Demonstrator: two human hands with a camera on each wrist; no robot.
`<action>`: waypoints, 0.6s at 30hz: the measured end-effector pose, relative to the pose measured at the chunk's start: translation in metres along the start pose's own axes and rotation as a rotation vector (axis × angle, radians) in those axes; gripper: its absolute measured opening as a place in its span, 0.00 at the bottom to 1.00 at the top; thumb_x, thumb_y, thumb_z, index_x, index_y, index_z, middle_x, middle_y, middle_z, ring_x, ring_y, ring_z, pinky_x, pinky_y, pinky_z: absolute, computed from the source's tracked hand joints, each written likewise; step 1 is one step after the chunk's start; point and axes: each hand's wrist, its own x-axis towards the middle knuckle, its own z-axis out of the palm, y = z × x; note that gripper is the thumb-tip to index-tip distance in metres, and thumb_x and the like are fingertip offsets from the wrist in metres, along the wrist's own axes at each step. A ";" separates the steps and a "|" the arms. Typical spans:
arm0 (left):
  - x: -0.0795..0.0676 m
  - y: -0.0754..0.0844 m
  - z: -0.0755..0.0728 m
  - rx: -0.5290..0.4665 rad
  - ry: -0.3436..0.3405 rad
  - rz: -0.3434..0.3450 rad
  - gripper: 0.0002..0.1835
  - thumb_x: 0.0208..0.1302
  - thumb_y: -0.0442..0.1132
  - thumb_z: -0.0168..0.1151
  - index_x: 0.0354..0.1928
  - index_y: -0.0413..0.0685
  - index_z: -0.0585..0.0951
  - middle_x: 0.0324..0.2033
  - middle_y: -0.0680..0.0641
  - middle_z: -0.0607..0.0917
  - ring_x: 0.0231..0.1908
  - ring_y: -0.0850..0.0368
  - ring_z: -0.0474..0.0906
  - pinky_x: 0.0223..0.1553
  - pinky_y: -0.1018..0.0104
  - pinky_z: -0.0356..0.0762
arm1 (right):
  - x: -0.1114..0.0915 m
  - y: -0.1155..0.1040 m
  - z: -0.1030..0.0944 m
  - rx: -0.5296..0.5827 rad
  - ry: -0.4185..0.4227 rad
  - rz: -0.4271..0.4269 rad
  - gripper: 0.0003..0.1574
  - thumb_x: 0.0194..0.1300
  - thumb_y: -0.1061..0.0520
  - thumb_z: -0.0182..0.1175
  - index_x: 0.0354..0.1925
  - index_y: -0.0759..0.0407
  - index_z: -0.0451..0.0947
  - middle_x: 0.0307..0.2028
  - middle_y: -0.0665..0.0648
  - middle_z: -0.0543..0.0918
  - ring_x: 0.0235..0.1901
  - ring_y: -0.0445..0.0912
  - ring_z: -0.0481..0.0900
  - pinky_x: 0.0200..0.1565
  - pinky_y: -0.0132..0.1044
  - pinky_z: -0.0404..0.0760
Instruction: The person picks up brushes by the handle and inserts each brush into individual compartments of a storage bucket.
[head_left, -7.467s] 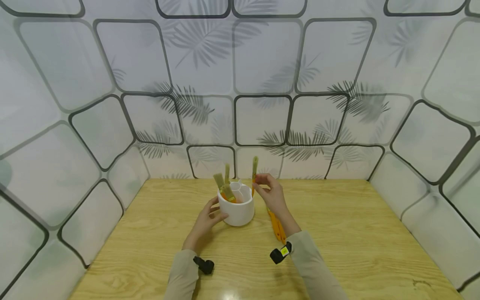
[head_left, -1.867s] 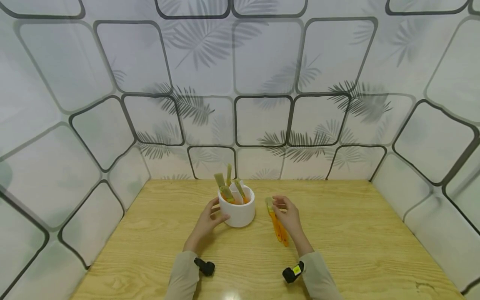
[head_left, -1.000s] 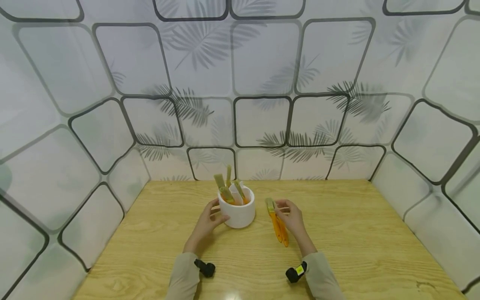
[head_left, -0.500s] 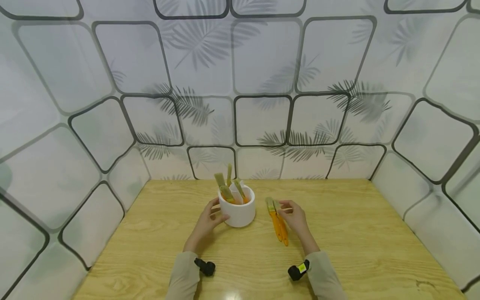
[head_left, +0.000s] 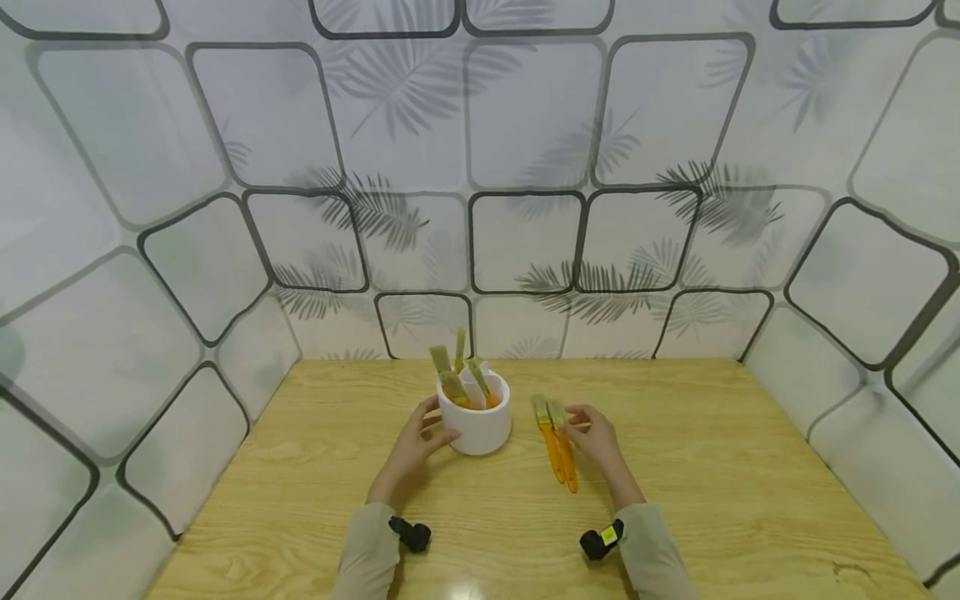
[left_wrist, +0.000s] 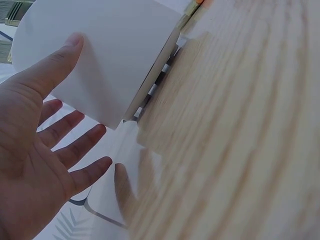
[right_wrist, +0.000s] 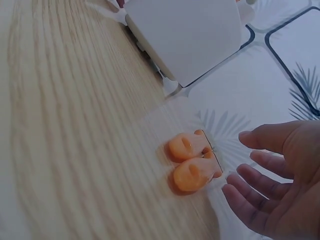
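Note:
A round white divided holder (head_left: 480,429) stands on the table with several orange-handled paint brushes (head_left: 453,387) in it, bristles up. My left hand (head_left: 412,443) is at its left side. In the left wrist view, the thumb (left_wrist: 67,52) rests against the holder's wall (left_wrist: 117,45) while the other fingers extend loosely beside it. To the right of the holder, two more brushes (head_left: 558,454) lie side by side, bristles away from me. My right hand (head_left: 595,435) is at the right brush's bristle end, fingers loosely bent. The right wrist view shows its fingers apart beyond the orange handle ends (right_wrist: 192,172).
The wood-grain table (head_left: 300,500) spreads out around the hands. A patterned backdrop (head_left: 525,250) rises behind it and along both sides. Black wrist cameras (head_left: 600,542) sit at both cuffs.
The brush my right hand held by the holder is now inside it. That hand has since moved to the two lying brushes and slid slightly right, uncovering bristles. My left hand stays put.

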 end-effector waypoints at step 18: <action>0.008 -0.019 0.004 0.002 0.012 -0.002 0.43 0.56 0.40 0.67 0.70 0.46 0.55 0.68 0.38 0.58 0.63 0.34 0.60 0.61 0.39 0.62 | -0.002 0.002 -0.002 -0.047 -0.076 0.060 0.26 0.58 0.60 0.63 0.53 0.70 0.71 0.39 0.67 0.78 0.38 0.57 0.79 0.31 0.40 0.82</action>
